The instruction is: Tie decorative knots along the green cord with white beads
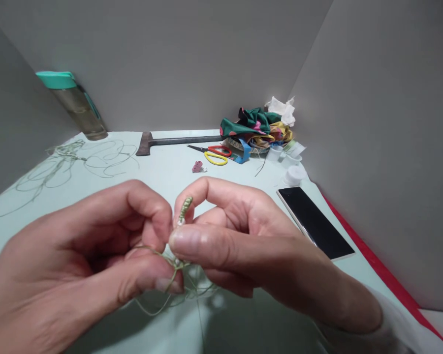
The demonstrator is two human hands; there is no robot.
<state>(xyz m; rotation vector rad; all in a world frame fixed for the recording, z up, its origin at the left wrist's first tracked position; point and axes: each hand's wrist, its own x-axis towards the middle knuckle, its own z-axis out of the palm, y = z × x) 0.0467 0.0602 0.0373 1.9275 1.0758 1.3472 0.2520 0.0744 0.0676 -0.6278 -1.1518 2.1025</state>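
Between the thumb and forefinger of my right hand [236, 231] is a small piece of green knotted cord [185, 209], its braided end sticking up above the thumb. White beads [177, 262] show just under the grip. Close by on the left, my left hand [107, 250] is closed, with thin green cord [151, 249] running across its fingers and thumb. Loose loops of the same cord dangle below both hands. The fingertips nearly touch, and part of the knotted work is hidden behind the right thumb.
Behind lie scissors [216, 153], a hammer-like tool [145, 143], a small pink item [198, 167] and a fabric pile [256, 125]. A bottle [74, 105] leans at the left wall above tangled cord [68, 152]. At right are a white round container [294, 175] and a phone [315, 221].
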